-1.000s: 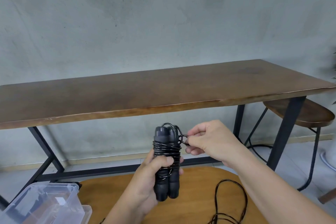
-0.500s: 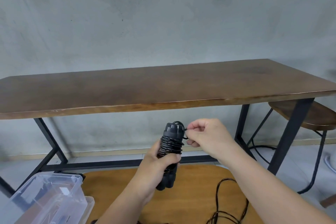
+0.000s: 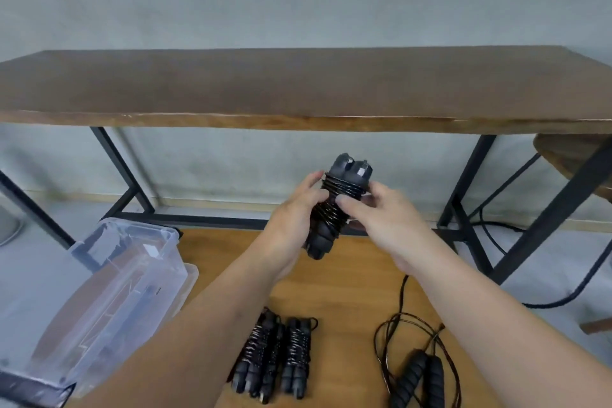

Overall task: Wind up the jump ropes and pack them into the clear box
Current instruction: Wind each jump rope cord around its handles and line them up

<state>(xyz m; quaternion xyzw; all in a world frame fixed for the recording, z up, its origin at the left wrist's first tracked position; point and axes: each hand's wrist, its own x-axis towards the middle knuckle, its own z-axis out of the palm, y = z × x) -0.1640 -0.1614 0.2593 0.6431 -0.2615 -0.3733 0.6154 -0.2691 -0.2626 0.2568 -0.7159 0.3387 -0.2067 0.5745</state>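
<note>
Your left hand (image 3: 294, 209) grips the wound jump rope (image 3: 334, 209), your right hand (image 3: 374, 212) pinches its coils, held above the table's far middle. Loosen the pinch and the untucked end likely springs loose; the clear box (image 3: 109, 288) waits left.

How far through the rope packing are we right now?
Done: two wound black jump ropes lie on the wooden surface. In hand: both hands, left hand and right hand, hold a third wound rope. Left: one loose rope unwound; nothing visibly inside the clear plastic box.
</note>
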